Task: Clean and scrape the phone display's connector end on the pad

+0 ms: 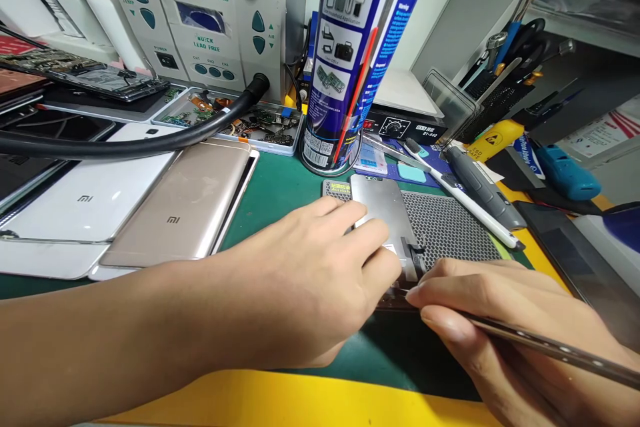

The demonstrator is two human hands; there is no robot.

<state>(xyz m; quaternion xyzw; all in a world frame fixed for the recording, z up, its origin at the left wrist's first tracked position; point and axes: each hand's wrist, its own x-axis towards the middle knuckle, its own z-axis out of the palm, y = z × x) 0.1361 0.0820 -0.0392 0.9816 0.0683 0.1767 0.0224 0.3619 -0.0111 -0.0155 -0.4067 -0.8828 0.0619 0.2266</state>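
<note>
A silver phone part [383, 203], perhaps a screen's metal back, lies on a grey honeycomb pad [453, 225]. My left hand [320, 273] rests over its left side with the fingers curled down; the fingertips and what they press or hold are hidden. At the lower right, my right hand [520, 327] pinches a thin dark tool [550, 347] dotted with light spots. The thumb and fingertips are close to the part's lower edge, near a small black flex cable [416, 255]. What the tool's tip touches cannot be made out.
A tall blue spray can [345, 60] stands behind the pad. Phone backs [173, 213] lie at the left beneath a black hose [200, 130]. The hot-air station [210, 27] is behind. A white brush [465, 203] and grey tool [483, 187] lie right of the pad.
</note>
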